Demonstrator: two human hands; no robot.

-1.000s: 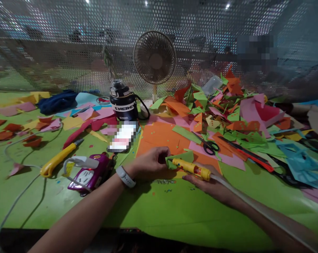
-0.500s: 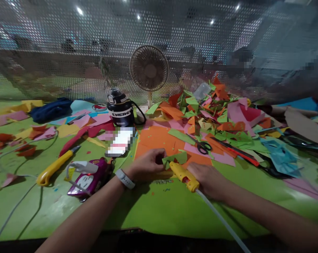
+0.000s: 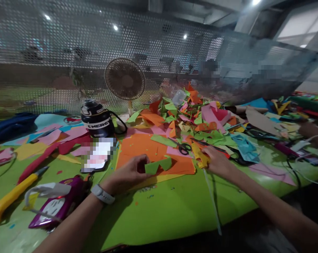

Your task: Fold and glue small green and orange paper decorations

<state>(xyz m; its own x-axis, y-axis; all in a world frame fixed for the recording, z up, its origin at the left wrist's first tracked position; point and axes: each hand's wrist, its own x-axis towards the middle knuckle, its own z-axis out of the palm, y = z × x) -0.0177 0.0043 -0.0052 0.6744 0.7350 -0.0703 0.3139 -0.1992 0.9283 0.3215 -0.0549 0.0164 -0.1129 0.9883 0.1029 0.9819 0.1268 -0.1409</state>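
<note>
My left hand [image 3: 131,172], with a white band on its wrist, pinches a folded piece of green paper [image 3: 159,166] above orange sheets. My right hand [image 3: 215,160] is closed around a yellow hot glue gun [image 3: 200,156], held to the right of the green paper and apart from it. From the glue gun's rear a long translucent glue stick [image 3: 211,200] hangs toward the table's front edge. Black-handled scissors [image 3: 184,148] lie on the paper between my hands. Beneath them spreads an orange sheet [image 3: 134,146].
At left lie a purple power bank [image 3: 60,202] with a white plug, a yellow-handled cutter [image 3: 14,193] and a phone [image 3: 99,154]. A dark bottle [image 3: 97,121] and a fan [image 3: 126,80] stand behind. Cut paper [image 3: 201,116] is heaped at the back right, before a perforated screen.
The glue gun has moved right, away from the green paper, in my right hand. My left hand still holds the paper. The view has turned to the right.
</note>
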